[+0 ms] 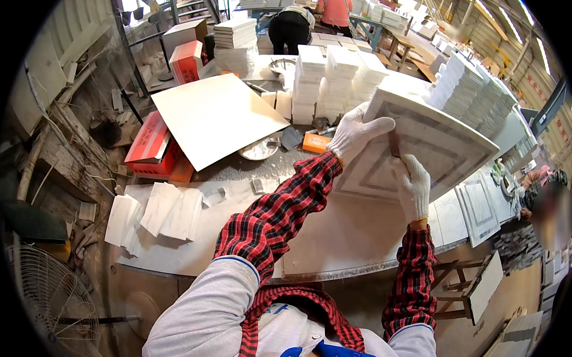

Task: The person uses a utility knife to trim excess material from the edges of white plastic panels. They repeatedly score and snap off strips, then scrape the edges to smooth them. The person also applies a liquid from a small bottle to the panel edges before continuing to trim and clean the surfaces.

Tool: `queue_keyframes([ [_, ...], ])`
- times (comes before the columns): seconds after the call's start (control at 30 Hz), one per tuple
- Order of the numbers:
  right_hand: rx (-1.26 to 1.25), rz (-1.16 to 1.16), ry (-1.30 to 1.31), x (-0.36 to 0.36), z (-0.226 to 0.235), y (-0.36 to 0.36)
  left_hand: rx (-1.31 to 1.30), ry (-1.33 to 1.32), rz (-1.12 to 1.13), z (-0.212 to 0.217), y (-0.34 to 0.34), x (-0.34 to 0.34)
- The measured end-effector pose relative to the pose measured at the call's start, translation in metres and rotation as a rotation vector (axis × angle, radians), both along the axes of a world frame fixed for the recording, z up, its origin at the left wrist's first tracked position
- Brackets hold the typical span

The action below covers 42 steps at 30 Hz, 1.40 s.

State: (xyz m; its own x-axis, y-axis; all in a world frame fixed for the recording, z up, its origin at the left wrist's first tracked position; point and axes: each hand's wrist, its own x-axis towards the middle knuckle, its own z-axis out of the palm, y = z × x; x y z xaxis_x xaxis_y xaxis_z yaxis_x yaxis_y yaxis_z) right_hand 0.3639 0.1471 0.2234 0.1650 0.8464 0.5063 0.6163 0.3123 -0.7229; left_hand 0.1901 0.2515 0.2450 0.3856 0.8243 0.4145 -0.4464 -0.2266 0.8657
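Note:
In front of me a square white stone tile (451, 140) with inlaid grey frames stands tilted up off the bench. Its left edge is in the grip of my left hand (358, 132), gloved in white, with the thumb reaching over the patterned face. My right hand (414, 188), also gloved, is closed at the lower part of a narrow dark brown strip-like tool (394, 143). The tool lies against the tile's face; its exact kind is unclear. A similar framed tile (478, 209) lies flat on the bench at the right.
The pale bench (340, 240) carries loose white tiles (171, 210) at left. A large cream board (219, 121), a round dish (260, 150) and an orange box (315, 143) lie beyond. Tile stacks (309, 85) stand behind. A fan (52, 296) and stool (468, 285) flank me; people work nearby.

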Motion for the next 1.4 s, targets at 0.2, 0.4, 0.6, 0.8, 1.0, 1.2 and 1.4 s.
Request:
queue_keyframes([
  [0.2, -0.014, 0.059, 0.077, -0.012, 0.013, 0.017, -0.071, 0.016, 0.004, 0.002, 0.004, 0.002],
  [0.4, -0.184, 0.102, 0.304, -0.026, 0.038, 0.013, -0.039, -0.015, 0.051, -0.007, 0.004, 0.009],
  [0.6, 0.267, -0.054, -0.134, -0.012, 0.045, -0.02, 0.044, 0.026, 0.002, -0.002, 0.002, 0.003],
  [0.8, 0.086, -0.17, 0.371, -0.024, 0.117, -0.038, 0.002, 0.097, 0.015, -0.009, 0.005, 0.001],
  [1.0, -0.07, -0.277, 0.401, 0.001, 0.142, 0.002, 0.021, 0.121, 0.033, -0.013, 0.007, 0.009],
  [1.2, -0.11, -0.304, 0.329, -0.05, 0.15, 0.001, -0.008, 0.08, 0.014, -0.014, 0.005, 0.011],
  [1.4, -0.124, -0.292, 0.281, -0.078, 0.15, 0.015, -0.042, 0.068, 0.015, 0.001, -0.012, 0.002],
])
